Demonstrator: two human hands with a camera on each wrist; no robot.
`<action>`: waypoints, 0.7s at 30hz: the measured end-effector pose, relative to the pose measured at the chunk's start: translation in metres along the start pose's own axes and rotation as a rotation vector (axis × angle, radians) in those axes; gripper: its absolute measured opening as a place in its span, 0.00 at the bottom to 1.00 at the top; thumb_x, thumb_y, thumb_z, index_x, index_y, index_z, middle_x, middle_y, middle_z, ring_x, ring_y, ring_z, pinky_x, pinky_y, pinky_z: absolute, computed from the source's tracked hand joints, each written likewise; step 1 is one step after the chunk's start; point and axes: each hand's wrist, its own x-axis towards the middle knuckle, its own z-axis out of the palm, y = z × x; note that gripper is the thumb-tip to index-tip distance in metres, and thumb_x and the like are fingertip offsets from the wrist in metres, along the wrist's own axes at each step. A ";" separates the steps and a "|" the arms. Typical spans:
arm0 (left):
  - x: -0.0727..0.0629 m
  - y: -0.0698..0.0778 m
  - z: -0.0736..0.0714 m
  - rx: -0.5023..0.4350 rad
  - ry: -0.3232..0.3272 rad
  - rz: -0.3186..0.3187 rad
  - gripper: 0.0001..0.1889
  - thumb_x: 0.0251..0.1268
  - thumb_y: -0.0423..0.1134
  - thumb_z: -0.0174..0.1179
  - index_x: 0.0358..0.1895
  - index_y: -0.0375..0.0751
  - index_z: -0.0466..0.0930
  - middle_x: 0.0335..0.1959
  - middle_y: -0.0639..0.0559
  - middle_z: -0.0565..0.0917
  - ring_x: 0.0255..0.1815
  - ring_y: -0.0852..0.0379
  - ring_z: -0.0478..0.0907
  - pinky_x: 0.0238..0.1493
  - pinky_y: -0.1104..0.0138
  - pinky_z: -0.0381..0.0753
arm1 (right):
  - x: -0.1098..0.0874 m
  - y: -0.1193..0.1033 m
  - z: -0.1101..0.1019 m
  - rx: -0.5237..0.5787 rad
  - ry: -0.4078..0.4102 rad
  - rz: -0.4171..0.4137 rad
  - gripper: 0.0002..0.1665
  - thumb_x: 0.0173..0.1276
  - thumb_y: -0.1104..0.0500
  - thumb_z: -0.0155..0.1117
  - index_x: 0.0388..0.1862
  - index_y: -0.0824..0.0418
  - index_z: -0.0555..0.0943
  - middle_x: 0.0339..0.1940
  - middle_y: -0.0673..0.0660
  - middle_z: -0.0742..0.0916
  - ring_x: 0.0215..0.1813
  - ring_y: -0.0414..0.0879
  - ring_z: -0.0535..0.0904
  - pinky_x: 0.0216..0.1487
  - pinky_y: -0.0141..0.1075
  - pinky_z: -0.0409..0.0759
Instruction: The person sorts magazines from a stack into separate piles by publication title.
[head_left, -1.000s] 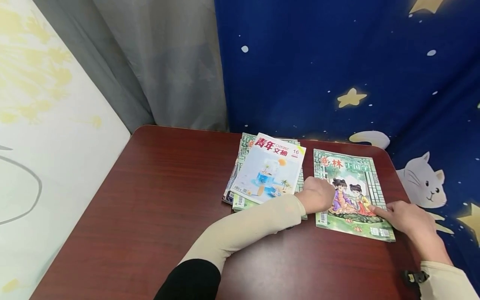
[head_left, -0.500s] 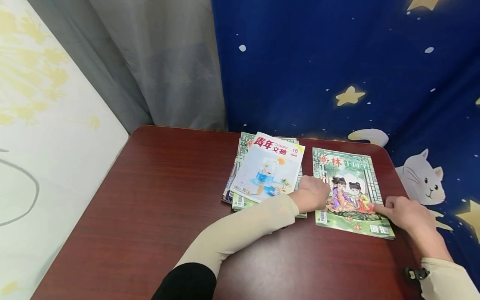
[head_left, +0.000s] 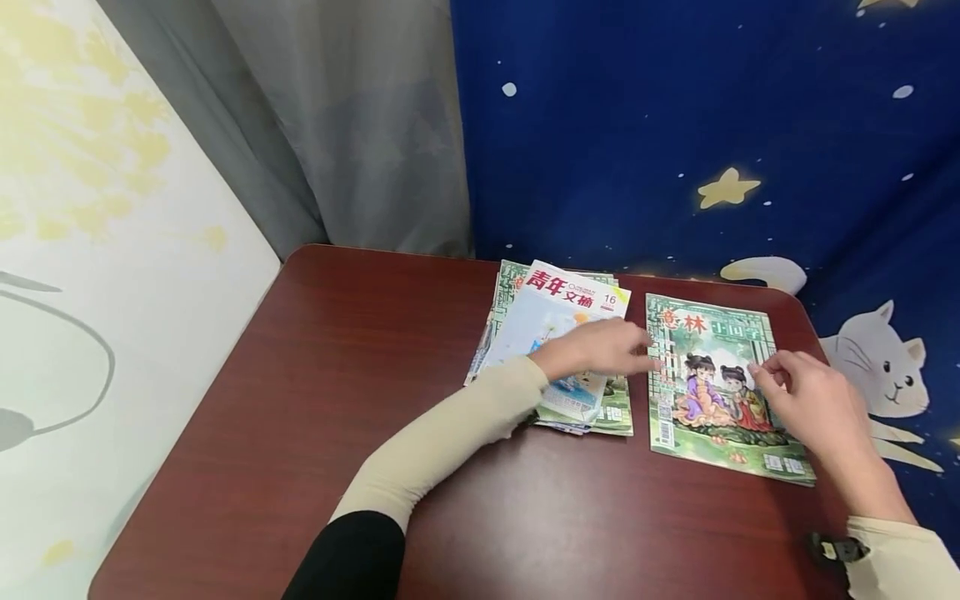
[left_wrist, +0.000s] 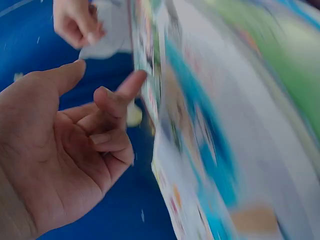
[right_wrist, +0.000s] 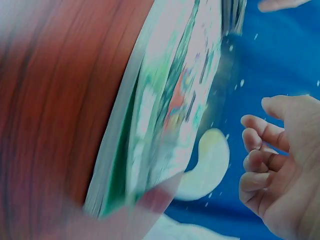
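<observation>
Two piles of magazines lie on the dark red table (head_left: 360,358). On top of the left pile is a white-covered magazine (head_left: 517,333), set askew over green-covered magazines (head_left: 618,408). My left hand (head_left: 600,346) hovers over that pile, fingers loosely bent and pointing right, nothing held; the left wrist view shows its palm beside a blurred cover (left_wrist: 215,125). A green magazine (head_left: 697,433) with two illustrated figures tops the right pile. Over its right edge is my right hand (head_left: 813,404), thumb and fingers loosely curled; in the right wrist view they stand apart from the magazines (right_wrist: 175,110).
The right pile lies near the table's right edge. Behind the table hang a grey curtain (head_left: 375,125) and a blue curtain (head_left: 600,150) with stars and a cat. A white wall (head_left: 150,275) borders the left side.
My left hand has moved left, off the right pile to above the left one, its fingers loosening. My right hand has lifted away from the green magazine. The head view has shifted slightly.
</observation>
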 end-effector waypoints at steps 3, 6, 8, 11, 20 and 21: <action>-0.008 -0.021 -0.014 -0.014 0.055 0.006 0.20 0.83 0.57 0.53 0.60 0.49 0.84 0.48 0.58 0.88 0.39 0.66 0.82 0.48 0.71 0.79 | 0.003 -0.017 0.004 0.029 0.021 -0.008 0.16 0.77 0.47 0.65 0.40 0.59 0.84 0.22 0.55 0.81 0.24 0.48 0.69 0.27 0.40 0.60; -0.019 -0.041 -0.026 -0.005 0.079 -0.073 0.24 0.83 0.57 0.53 0.70 0.50 0.80 0.61 0.56 0.88 0.52 0.62 0.85 0.62 0.65 0.80 | 0.008 -0.037 0.013 0.070 0.036 -0.030 0.15 0.78 0.47 0.64 0.36 0.56 0.84 0.16 0.52 0.78 0.22 0.47 0.69 0.26 0.40 0.61; -0.026 -0.055 -0.032 0.013 0.098 -0.136 0.25 0.82 0.58 0.54 0.71 0.49 0.79 0.63 0.54 0.87 0.57 0.61 0.84 0.65 0.61 0.80 | 0.013 -0.053 0.022 0.103 0.037 -0.060 0.15 0.78 0.47 0.64 0.34 0.54 0.84 0.16 0.50 0.78 0.22 0.46 0.69 0.26 0.41 0.62; -0.038 -0.074 -0.035 0.032 0.140 -0.232 0.25 0.79 0.62 0.57 0.65 0.48 0.80 0.55 0.53 0.88 0.49 0.58 0.83 0.56 0.60 0.81 | 0.019 -0.077 0.035 0.141 0.011 -0.110 0.15 0.79 0.46 0.64 0.33 0.52 0.84 0.17 0.49 0.80 0.21 0.45 0.70 0.27 0.40 0.64; -0.065 -0.109 -0.034 0.257 0.224 -0.623 0.36 0.60 0.78 0.62 0.50 0.49 0.85 0.31 0.53 0.81 0.34 0.53 0.78 0.33 0.61 0.72 | 0.035 -0.129 0.051 0.120 -0.156 -0.001 0.38 0.72 0.20 0.53 0.23 0.50 0.76 0.17 0.51 0.77 0.23 0.50 0.72 0.21 0.41 0.64; -0.067 -0.112 -0.033 0.263 0.229 -0.639 0.35 0.59 0.78 0.63 0.47 0.49 0.85 0.31 0.53 0.80 0.34 0.53 0.78 0.33 0.61 0.72 | 0.038 -0.132 0.053 0.112 -0.164 0.011 0.40 0.70 0.18 0.52 0.22 0.51 0.75 0.17 0.52 0.77 0.23 0.50 0.72 0.21 0.41 0.64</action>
